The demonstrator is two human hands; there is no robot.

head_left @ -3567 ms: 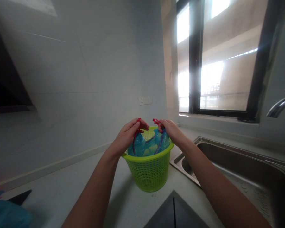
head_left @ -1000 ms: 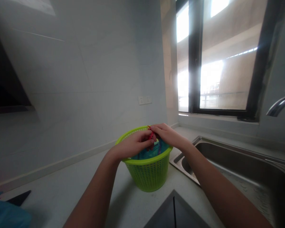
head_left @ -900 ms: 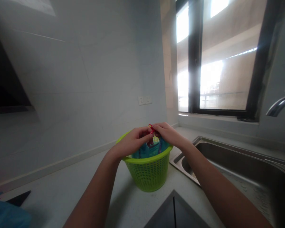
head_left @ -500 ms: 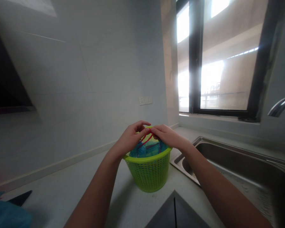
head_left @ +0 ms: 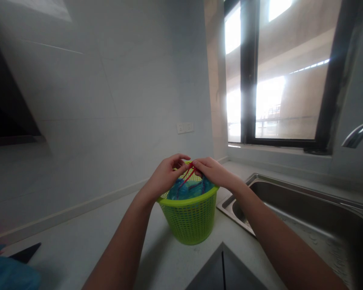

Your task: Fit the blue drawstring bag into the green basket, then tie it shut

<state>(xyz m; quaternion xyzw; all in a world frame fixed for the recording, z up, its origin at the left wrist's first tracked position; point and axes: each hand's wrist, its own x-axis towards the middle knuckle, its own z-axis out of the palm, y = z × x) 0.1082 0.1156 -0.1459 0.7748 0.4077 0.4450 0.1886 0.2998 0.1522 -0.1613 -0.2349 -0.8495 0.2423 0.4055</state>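
Observation:
A yellow-green plastic basket [head_left: 190, 222] with a perforated wall stands upright on the countertop. Inside it is a blue translucent plastic bag [head_left: 187, 191] with red drawstrings [head_left: 187, 176] rising from its mouth. Over the basket's far part, my left hand [head_left: 168, 172] pinches the red drawstring between thumb and finger. Close beside it, my right hand [head_left: 210, 169] pinches the same red string, the fingertips of both hands nearly touching. The ends of the string are partly hidden by my fingers.
A steel sink [head_left: 296, 209] with a faucet [head_left: 358, 133] lies to the right. At the near edge is a grey panel with a black slot [head_left: 220, 270]. Blue plastic [head_left: 10, 274] and a dark pointed object [head_left: 26, 252] lie at the left. Wall sockets [head_left: 185, 128] are behind.
Both hands stay nearly in place over the basket, with small finger movements at the red string. The blue bag's folds have shifted slightly.

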